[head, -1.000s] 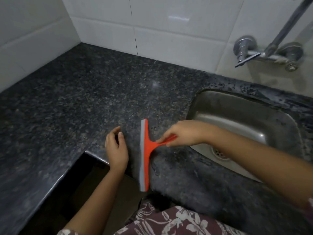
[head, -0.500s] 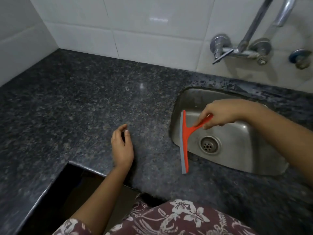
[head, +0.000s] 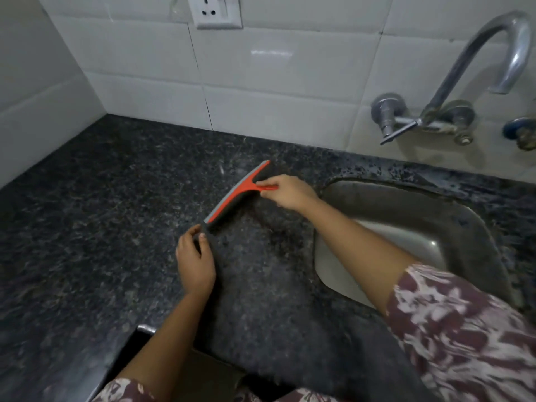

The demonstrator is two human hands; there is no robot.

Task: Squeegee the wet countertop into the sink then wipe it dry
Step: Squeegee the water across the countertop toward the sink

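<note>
An orange squeegee (head: 238, 193) with a grey rubber blade lies slanted on the dark speckled granite countertop (head: 101, 227), left of the steel sink (head: 452, 227). My right hand (head: 290, 192) grips its short orange handle. My left hand (head: 195, 259) rests on the counter with its fingertips beside the blade's near end; whether they touch the blade I cannot tell. My right forearm crosses over the sink's left rim and hides part of the basin.
A chrome tap (head: 475, 74) with a lever valve (head: 390, 117) is mounted on the white tiled wall above the sink. A wall socket (head: 218, 11) sits higher up. A dark open gap (head: 162, 367) cuts into the counter's front edge.
My right hand carried the squeegee from the sink's left rim back up onto the counter, farther from me and tilted. My left hand stayed resting on the counter. The camera tilted up.
</note>
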